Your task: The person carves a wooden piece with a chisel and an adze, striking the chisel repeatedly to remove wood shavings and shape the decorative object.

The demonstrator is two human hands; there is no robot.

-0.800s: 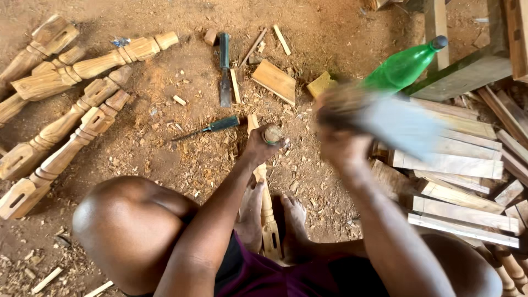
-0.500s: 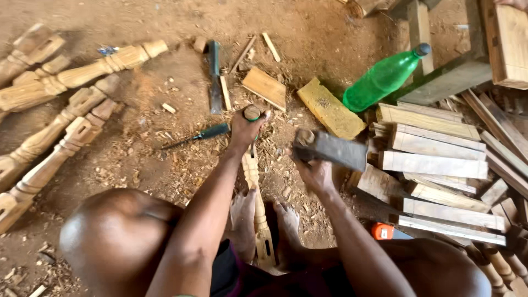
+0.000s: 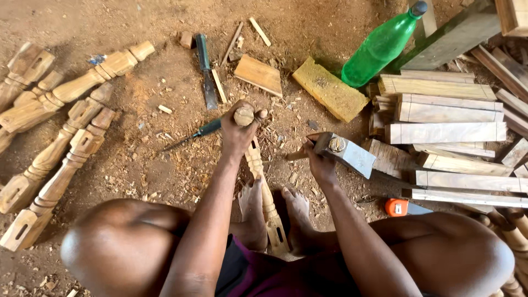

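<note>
Head view showed us seated on the dirt floor (image 3: 137, 154), our left hand (image 3: 237, 132) clenched around the top of a chisel handle (image 3: 244, 116), which stood over a turned wooden leg (image 3: 266, 203) lying between our bare feet (image 3: 275, 212). Our right hand (image 3: 319, 165) gripped a hammer (image 3: 345, 153) by its handle, the metal head held just beside the chisel, not touching it. We saw finished legs (image 3: 60, 137) lying to our left, a green bottle (image 3: 383, 47) and stacked wood blocks (image 3: 445, 118) to our right.
</note>
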